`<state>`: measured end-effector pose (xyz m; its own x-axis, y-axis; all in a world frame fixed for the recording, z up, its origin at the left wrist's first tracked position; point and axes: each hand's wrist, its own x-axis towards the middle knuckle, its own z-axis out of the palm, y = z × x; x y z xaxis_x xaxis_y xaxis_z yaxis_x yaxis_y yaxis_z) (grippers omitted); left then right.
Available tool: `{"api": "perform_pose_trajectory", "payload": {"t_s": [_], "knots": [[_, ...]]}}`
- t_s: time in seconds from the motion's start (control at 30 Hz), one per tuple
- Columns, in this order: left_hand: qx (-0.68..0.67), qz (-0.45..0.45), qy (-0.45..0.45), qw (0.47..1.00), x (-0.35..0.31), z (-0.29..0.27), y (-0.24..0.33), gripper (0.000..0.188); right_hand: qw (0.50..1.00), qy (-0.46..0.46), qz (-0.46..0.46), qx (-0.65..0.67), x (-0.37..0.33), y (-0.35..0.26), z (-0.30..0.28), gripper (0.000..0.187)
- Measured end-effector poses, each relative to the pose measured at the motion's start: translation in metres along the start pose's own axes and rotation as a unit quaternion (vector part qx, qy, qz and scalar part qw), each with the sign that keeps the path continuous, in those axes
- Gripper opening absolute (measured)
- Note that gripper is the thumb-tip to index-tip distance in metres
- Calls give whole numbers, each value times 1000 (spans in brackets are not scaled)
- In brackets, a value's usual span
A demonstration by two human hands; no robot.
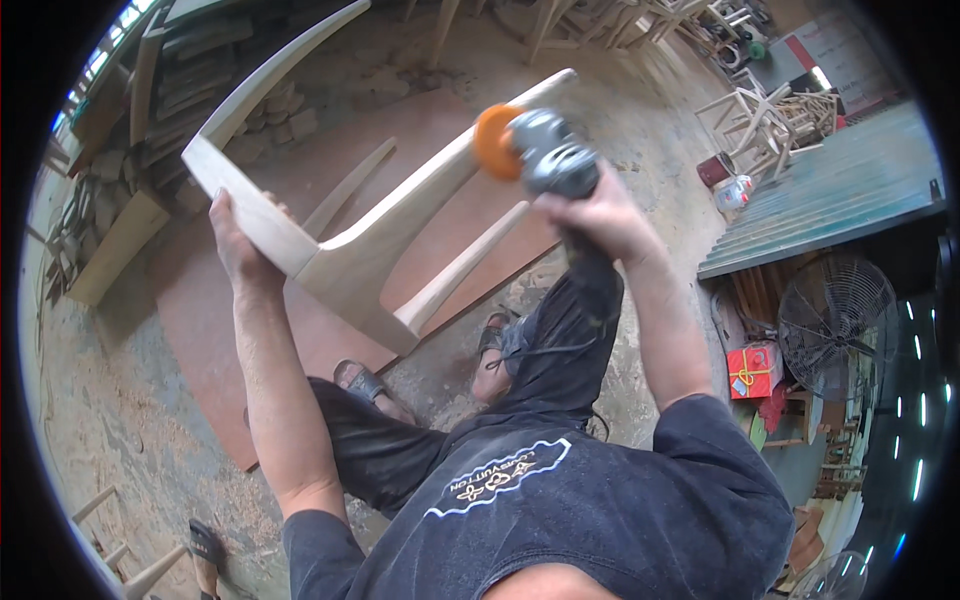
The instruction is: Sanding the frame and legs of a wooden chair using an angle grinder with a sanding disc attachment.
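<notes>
A pale wooden chair frame [345,285] with curved, tapering legs is tilted up in front of me. My left hand [245,235] grips its broad flat rail at the left, fingers wrapped over the edge. In my right hand [600,215] is a grey angle grinder [555,155] fitted with an orange disc [496,142]. The disc is at the upper part of the long curved wooden piece, against or just above it; I cannot tell which. Motion slightly blurs the tool and the right hand.
Beneath the frame lies a reddish-brown board [210,330] on the dusty floor. Wood offcuts [95,220] are heaped at the left. Several chair frames [750,120] stand at the far right. A corrugated metal sheet [810,210], a large fan [838,320] and a red box [750,372] are on the right.
</notes>
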<state>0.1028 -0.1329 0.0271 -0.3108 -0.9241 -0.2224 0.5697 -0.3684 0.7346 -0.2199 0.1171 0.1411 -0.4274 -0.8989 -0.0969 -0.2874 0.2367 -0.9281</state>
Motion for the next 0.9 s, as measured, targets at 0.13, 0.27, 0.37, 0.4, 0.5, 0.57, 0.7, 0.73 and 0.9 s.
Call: {"api": "perform_pose_trajectory", "payload": {"t_s": [0.13,0.27,0.37,0.4,0.5,0.57,0.7,0.73,0.9], "knots": [[-8,16,6,1000,17,-7,5,64,997,-18,31,76,-4,-11,4,45],[-11,28,7,1000,18,11,-1,63,987,-101,-123,-28,-39,-15,74,57],[-10,13,19,1000,15,4,0,62,966,-258,20,21,-50,-15,116,55],[-18,2,31,999,9,3,4,61,952,-291,-2,-94,-54,-37,121,54],[-34,-38,-15,999,6,-1,13,61,966,-232,-54,-100,-51,-33,110,57],[-31,-29,-2,999,5,2,16,61,979,-157,-90,-95,-36,-13,85,57],[-7,2,3,1000,13,9,14,60,1000,-3,7,30,-6,-16,28,52],[-9,3,3,1000,14,9,14,60,998,5,47,42,-4,-24,24,48],[-47,-14,13,999,28,5,10,58,986,-87,-140,-24,-23,1,87,58]]}}
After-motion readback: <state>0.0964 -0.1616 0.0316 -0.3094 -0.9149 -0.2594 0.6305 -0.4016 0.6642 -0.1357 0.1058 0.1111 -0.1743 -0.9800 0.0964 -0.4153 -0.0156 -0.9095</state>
